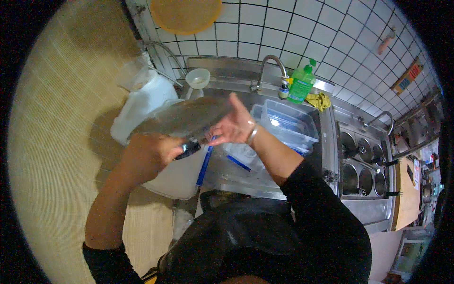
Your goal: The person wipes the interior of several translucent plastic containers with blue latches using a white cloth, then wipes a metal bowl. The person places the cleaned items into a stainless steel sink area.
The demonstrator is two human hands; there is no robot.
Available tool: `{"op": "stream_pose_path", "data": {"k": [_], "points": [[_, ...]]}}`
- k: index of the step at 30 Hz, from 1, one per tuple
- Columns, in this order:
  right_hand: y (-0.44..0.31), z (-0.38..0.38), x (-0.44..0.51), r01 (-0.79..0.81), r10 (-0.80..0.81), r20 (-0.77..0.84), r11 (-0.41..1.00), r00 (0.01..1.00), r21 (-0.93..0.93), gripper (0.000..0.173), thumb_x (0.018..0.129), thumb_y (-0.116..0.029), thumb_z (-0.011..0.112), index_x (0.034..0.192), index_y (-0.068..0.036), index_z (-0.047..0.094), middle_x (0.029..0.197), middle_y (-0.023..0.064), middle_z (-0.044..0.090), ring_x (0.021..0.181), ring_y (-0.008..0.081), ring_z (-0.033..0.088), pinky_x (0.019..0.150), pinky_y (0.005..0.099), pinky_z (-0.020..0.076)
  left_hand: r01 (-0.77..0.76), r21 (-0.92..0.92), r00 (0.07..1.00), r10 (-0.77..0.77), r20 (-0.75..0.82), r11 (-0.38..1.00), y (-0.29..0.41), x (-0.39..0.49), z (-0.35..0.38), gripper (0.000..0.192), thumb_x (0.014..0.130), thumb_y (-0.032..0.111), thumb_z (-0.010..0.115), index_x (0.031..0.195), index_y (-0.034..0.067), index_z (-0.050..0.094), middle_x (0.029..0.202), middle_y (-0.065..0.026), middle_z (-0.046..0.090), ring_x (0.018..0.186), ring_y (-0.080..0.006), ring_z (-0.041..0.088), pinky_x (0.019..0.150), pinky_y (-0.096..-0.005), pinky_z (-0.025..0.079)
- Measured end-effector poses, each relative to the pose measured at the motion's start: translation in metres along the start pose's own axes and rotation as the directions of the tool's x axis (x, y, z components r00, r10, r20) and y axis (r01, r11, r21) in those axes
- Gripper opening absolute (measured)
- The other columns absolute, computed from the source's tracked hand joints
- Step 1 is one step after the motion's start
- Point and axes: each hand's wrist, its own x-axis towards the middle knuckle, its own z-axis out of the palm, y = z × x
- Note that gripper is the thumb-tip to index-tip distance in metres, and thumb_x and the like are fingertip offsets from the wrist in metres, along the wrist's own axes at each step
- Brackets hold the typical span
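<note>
My left hand (152,152) is closed round the black handle (188,149) of a broad, rounded grey utensil (184,115). Motion blurs the utensil, so I cannot tell whether it is a pan or a strainer. My right hand (234,122), with a bracelet at the wrist, has its thumb raised and its palm showing. Its fingers are beside the utensil's edge and the neck of the handle; whether they touch is unclear. Below the utensil is a pale translucent container or lid (177,177) with a blue strip (205,166) along one edge.
A steel sink (227,177) holds clear plastic containers (289,124). Behind are a curved faucet (273,58), a green pump bottle (301,83) and a yellow cloth (319,101). A small white strainer or cup (198,78) and a white jug (145,103) stand left; round steel wells (365,161) are right.
</note>
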Motion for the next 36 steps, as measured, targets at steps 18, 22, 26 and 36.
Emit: {"op": "stream_pose_path", "data": {"k": [18, 22, 26, 36], "points": [[-0.057, -0.122, -0.273, 0.357, -0.325, -0.817, 0.921, 0.476, -0.158, 0.039, 0.082, -0.021, 0.047, 0.115, -0.001, 0.044, 0.106, 0.0202, 0.055, 0.087, 0.034, 0.059, 0.066, 0.0389, 0.0573, 0.363, -0.319, 0.931, -0.352, 0.095, 0.875, -0.116, 0.14, 0.192, 0.04, 0.084, 0.029, 0.056, 0.118, 0.009, 0.053, 0.113, -0.0181, 0.056, 0.102, -0.0339, 0.054, 0.086, -0.0397, 0.044], [-0.079, -0.171, -0.273, 0.384, -0.31, -0.811, 0.916, 0.496, -0.115, 0.042, 0.083, -0.026, 0.051, 0.118, -0.004, 0.042, 0.104, 0.0208, 0.054, 0.084, 0.0373, 0.058, 0.065, 0.04, 0.0579, 0.538, -0.054, 0.841, -0.532, 0.093, 0.841, -0.185, 0.179, 0.248, 0.045, 0.079, 0.025, 0.062, 0.119, 0.007, 0.052, 0.118, -0.0179, 0.053, 0.106, -0.0359, 0.051, 0.091, -0.0414, 0.041], [-0.086, -0.209, -0.27, 0.351, -0.2, -0.835, 0.936, 0.513, -0.009, 0.034, 0.089, -0.018, 0.042, 0.119, -0.001, 0.041, 0.113, 0.0251, 0.051, 0.093, 0.0419, 0.057, 0.065, 0.04, 0.058, 0.611, 0.161, 0.767, -0.63, 0.122, 0.775, -0.229, 0.21, 0.292, 0.062, 0.077, 0.027, 0.064, 0.13, 0.007, 0.041, 0.132, -0.0158, 0.042, 0.121, -0.0322, 0.04, 0.101, -0.0424, 0.031], [-0.102, -0.261, -0.265, 0.158, -0.025, -0.833, 0.985, 0.552, 0.075, 0.055, 0.088, -0.045, 0.045, 0.117, 0.002, 0.046, 0.104, 0.0219, 0.059, 0.089, 0.0337, 0.061, 0.065, 0.0389, 0.0554, 0.516, 0.364, 0.817, -0.573, 0.063, 0.776, -0.249, 0.25, 0.351, 0.034, 0.076, 0.021, 0.062, 0.107, 0.007, 0.059, 0.106, -0.0117, 0.061, 0.109, -0.0282, 0.052, 0.1, -0.0455, 0.029]]}}
